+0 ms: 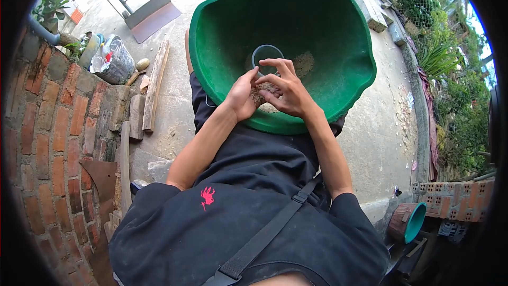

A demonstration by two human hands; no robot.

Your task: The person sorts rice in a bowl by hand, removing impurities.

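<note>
A large green tub (338, 74) with a wavy rim rests against my lap. Over its near side, my left hand (242, 96) is cupped around a small heap of pale brown grains (258, 93). My right hand (291, 91) faces it from the right, fingers bent and apart, with the thumb touching the heap. Just beyond my fingertips stands a clear round cup (268, 53) inside the tub, partly hidden by my hands. More loose grain (304, 64) lies on the tub's bottom to the right of the cup.
A hand truck (153, 18) stands at the upper left. Wooden planks (156, 87), a mallet (138, 70) and a bucket of rubbish (117, 62) sit beside the brick wall (58, 127). At the lower right is a smaller teal-lined tub (415, 222).
</note>
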